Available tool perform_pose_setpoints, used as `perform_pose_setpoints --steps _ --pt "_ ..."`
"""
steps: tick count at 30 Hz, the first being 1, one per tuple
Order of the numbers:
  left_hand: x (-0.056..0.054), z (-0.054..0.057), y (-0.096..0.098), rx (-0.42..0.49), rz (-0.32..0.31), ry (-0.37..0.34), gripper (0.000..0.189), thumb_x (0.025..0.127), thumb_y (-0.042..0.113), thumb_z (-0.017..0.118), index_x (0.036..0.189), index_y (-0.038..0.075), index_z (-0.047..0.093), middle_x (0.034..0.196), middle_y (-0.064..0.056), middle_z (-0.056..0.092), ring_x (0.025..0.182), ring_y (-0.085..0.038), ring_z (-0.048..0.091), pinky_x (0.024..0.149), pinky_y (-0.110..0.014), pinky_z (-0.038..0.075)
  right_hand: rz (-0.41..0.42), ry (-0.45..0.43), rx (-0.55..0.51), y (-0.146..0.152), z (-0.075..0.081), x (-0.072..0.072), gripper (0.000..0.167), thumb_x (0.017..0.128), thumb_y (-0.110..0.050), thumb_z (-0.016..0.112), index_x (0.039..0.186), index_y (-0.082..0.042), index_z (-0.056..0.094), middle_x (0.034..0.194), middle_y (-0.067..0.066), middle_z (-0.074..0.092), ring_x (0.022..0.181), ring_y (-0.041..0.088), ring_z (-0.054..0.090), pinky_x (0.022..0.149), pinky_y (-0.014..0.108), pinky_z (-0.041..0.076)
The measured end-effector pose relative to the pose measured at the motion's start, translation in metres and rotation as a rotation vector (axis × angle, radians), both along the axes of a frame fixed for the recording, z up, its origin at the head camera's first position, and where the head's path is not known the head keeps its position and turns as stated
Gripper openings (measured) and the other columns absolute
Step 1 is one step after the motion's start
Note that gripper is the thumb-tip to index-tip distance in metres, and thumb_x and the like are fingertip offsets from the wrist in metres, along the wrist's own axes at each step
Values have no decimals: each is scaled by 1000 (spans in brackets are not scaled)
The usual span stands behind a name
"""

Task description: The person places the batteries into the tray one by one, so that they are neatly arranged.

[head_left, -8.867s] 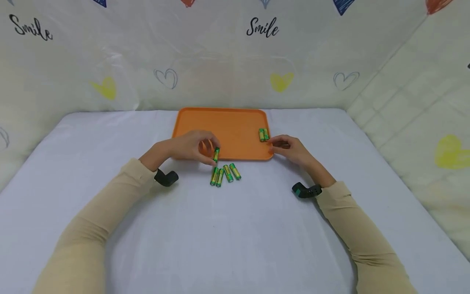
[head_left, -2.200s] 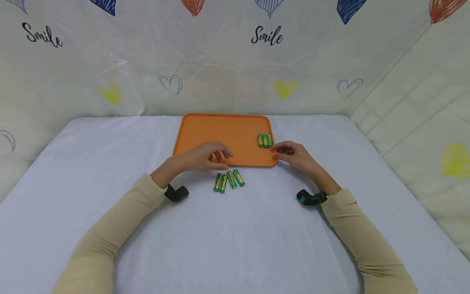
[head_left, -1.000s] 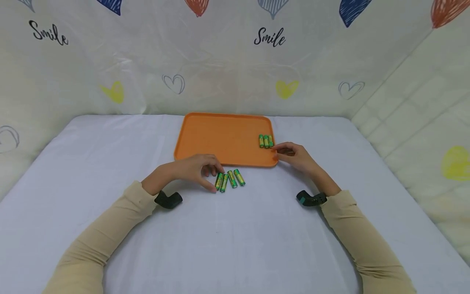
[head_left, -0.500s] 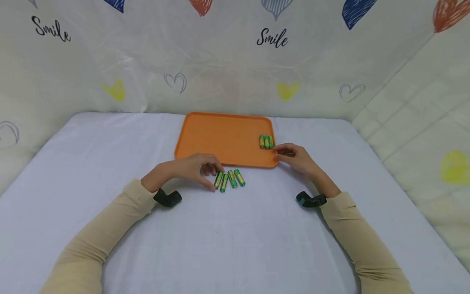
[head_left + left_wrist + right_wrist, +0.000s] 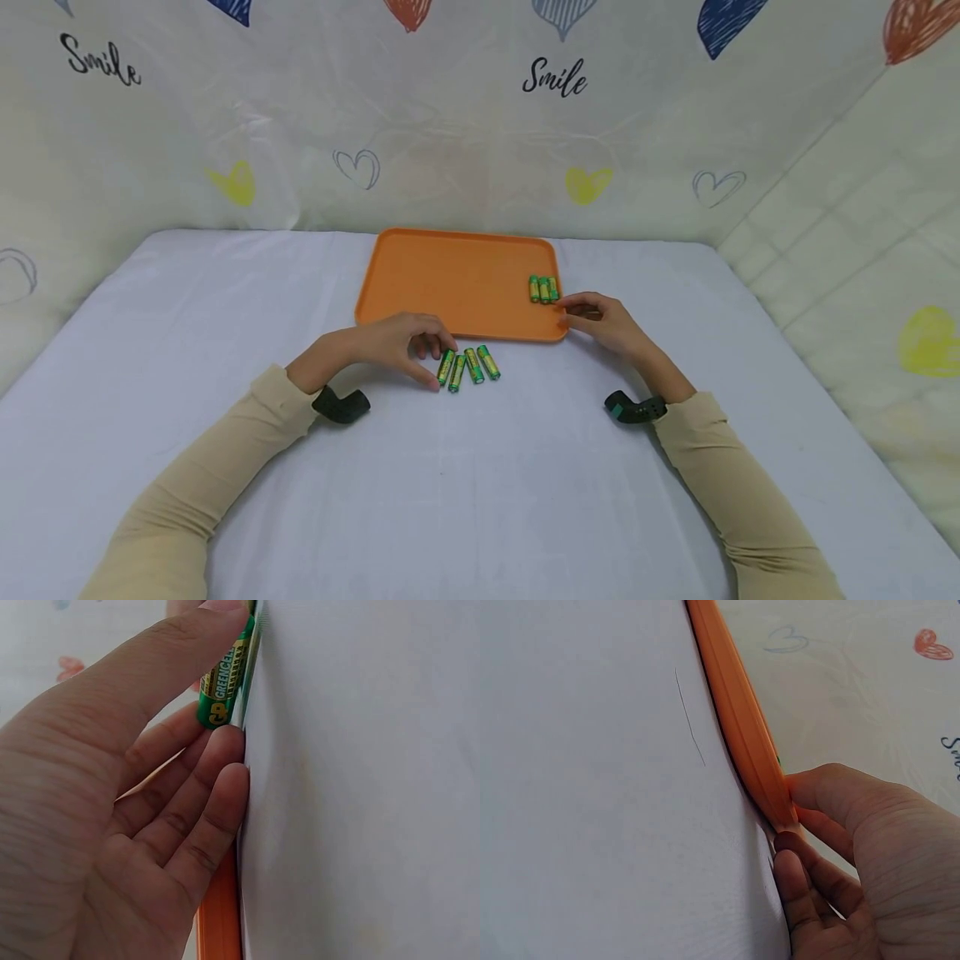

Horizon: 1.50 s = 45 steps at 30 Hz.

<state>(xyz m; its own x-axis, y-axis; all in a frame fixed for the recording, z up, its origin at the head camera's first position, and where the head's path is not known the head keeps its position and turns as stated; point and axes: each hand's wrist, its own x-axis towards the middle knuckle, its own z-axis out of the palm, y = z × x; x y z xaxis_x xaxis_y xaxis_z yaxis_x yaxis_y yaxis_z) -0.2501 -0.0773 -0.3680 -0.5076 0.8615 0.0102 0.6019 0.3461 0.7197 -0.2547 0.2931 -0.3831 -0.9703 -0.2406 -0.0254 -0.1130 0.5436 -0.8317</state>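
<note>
My left hand (image 5: 393, 343) is at the left end of a row of green-and-gold batteries lying on the white cloth. Its thumb and forefinger pinch the leftmost battery (image 5: 446, 367) by its two ends; in the left wrist view the thumb partly covers this GP Greencell battery (image 5: 217, 697). Beside it lie several more batteries (image 5: 473, 365), slightly fanned. My right hand (image 5: 603, 321) grips the near right corner of the orange tray (image 5: 450, 283); the right wrist view shows thumb and fingers on its rim (image 5: 739, 712). Three batteries (image 5: 544, 289) stand side by side along the tray's right edge.
The tray lies toward the back of the table (image 5: 480, 492), its front edge just behind the row of batteries. A pale printed sheet (image 5: 450, 108) hangs behind and to the right. Black wrist cameras (image 5: 341, 406) sit on both wrists.
A third battery has joined the two on the tray since the earliest frame. The left hand came back emptied and took the leftmost battery, which has shifted slightly apart. The right hand keeps its place.
</note>
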Motion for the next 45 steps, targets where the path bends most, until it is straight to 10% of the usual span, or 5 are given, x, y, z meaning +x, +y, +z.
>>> perform_pose_setpoints --steps 45 --pt "-22 32 23 -51 30 81 50 80 35 81 118 10 61 108 3 62 93 -12 61 85 -33 51 9 44 -41 2 1 4 35 92 -19 69 122 -2 64 119 13 64 106 20 56 95 30 44"
